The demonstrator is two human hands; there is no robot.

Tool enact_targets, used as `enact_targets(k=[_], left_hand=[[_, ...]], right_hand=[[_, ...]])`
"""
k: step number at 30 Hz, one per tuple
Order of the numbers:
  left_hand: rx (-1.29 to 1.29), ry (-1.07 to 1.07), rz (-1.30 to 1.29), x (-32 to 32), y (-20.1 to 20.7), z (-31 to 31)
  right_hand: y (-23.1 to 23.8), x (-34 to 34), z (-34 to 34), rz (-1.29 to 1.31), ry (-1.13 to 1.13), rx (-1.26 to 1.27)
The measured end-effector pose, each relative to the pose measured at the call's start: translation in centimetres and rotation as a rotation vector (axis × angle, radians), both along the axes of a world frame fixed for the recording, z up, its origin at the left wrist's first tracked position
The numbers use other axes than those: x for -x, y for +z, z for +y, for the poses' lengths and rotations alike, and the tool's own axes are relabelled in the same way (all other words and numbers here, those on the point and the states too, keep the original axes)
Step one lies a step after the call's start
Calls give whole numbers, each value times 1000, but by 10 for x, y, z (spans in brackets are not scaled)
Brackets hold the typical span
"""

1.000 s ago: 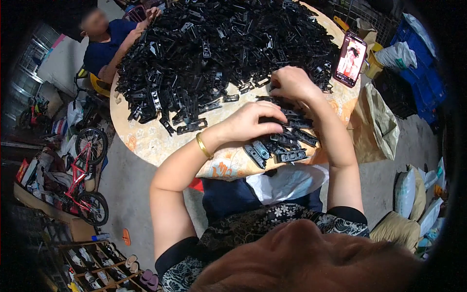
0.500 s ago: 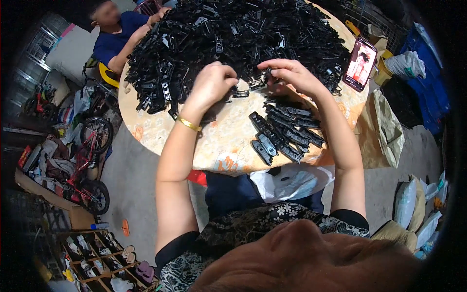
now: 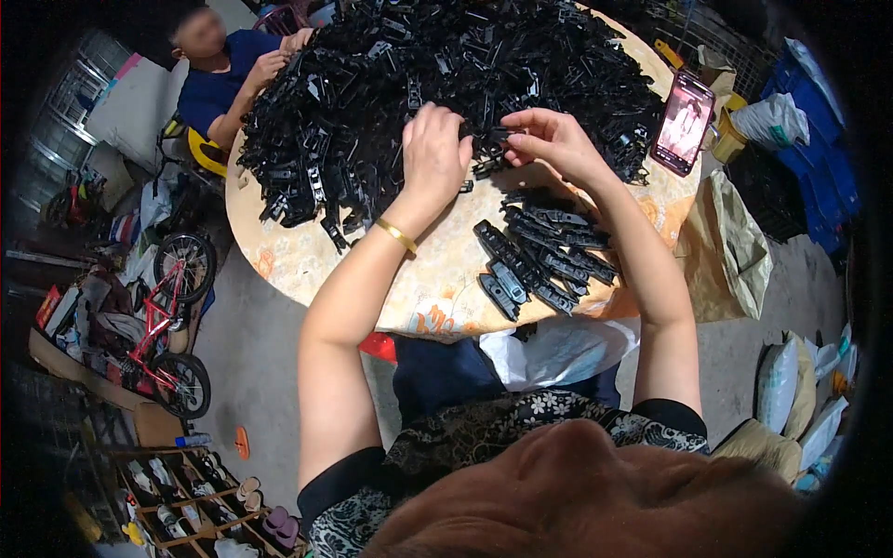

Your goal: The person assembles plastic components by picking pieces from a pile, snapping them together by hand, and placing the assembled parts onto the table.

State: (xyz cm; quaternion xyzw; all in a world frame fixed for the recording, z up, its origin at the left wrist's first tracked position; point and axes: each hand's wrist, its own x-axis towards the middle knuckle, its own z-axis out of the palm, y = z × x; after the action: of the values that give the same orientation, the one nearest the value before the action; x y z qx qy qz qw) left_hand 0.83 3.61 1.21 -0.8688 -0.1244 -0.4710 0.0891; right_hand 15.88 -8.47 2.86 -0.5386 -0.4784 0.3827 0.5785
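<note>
Fingers [image 3: 532, 118] of the right hand [image 3: 564, 151] nearly meet, seemingly on a black part [image 3: 499, 136] by the pile [image 3: 484, 56]; the left hand [image 3: 435, 153] curls there, grip hidden; floral tablecloth [image 3: 446, 270] beneath, phone [image 3: 685, 125], print illegible, right of it, bicycle [image 3: 156, 330] left

Around you, a grey concrete floor [image 3: 246, 372] spreads on both sides of the round table with a cream, orange-flowered cloth [image 3: 288, 249]. To your left stand a red bicycle with black tyres [image 3: 156, 328] and, nearer you, a brown wooden shoe rack [image 3: 186, 499]. Blue plastic crates [image 3: 807, 177] sit at your right. Light falls brightly on the tabletop; the pale metal bars [image 3: 70, 121] at far left may be a window.
</note>
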Motion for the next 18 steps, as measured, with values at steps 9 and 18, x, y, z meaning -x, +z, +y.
enact_targets(k=[9,18], left_hand=[[804,-235,132,10,3,-19],[1323,-537,28,10,3,-20]], right_hand=[[-3,8,-3,-530,-94,-207],[-4,10,-2,-893,-272,-424]])
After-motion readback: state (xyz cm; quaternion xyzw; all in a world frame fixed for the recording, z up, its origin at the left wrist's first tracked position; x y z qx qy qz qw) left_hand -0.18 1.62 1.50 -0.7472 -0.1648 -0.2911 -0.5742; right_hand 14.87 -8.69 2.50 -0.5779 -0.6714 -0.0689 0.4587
